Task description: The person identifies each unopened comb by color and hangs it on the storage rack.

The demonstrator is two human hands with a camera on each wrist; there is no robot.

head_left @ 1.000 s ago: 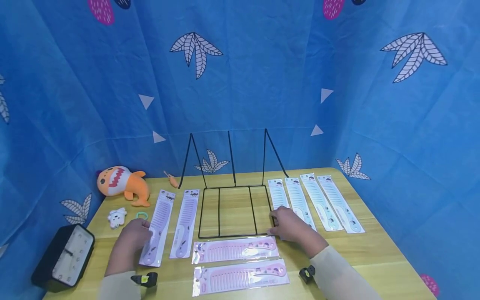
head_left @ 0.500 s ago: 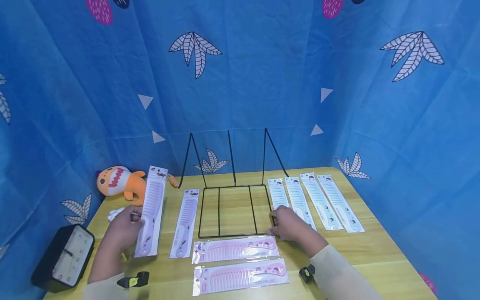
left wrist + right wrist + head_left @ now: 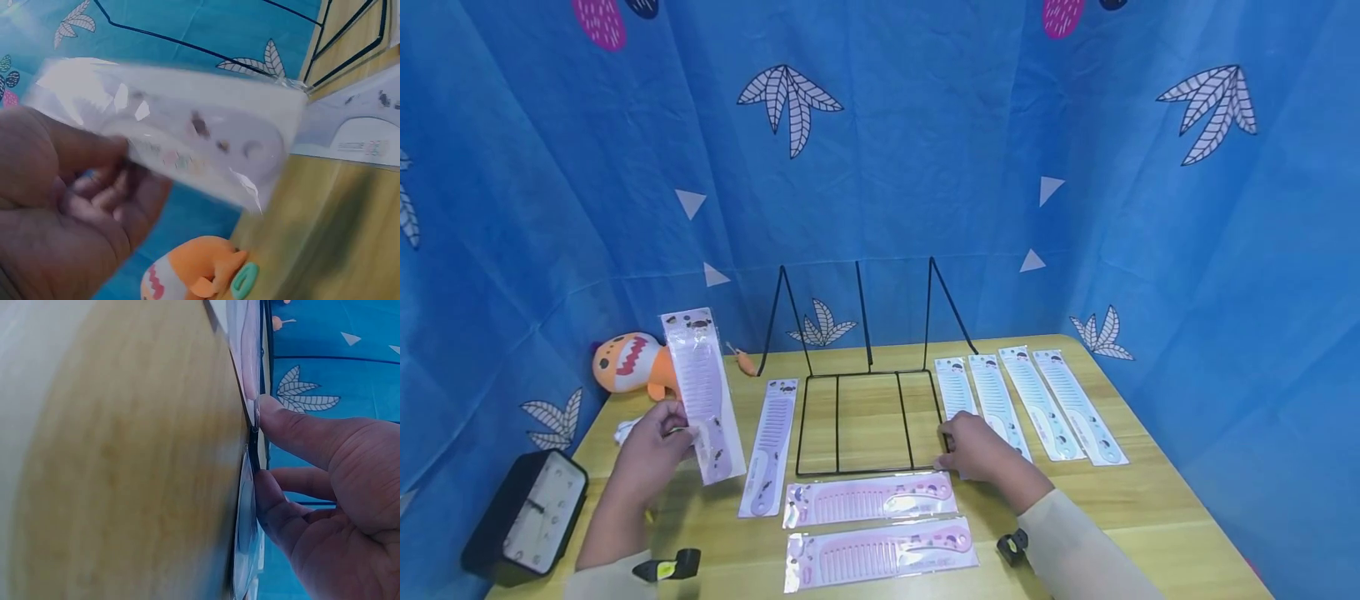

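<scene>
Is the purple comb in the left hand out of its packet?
No, it's in: shiny clear plastic covers the purple comb and its white card.

Head camera: forward-down, above the yellowish wood-grain table (image 3: 1150,517), facing the blue leaf-patterned fabric curtain (image 3: 887,192). Wrist cameras: close-up, on left hand (image 3: 72,231) and right hand (image 3: 356,494). Head and left-wrist views share the orange-and-white plush shark (image 3: 628,362).

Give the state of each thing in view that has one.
Held purple comb pack, in the air, tilted
Left hand, gripping that pack
Wire rack, standing
Right hand, touching the rack's near corner
Other purple comb pack, flat
Pink comb packs, flat
Blue comb packs, flat
Clock, standing, time unreadable
Orange shark toy, partly hidden
White toy, mostly hidden
</scene>
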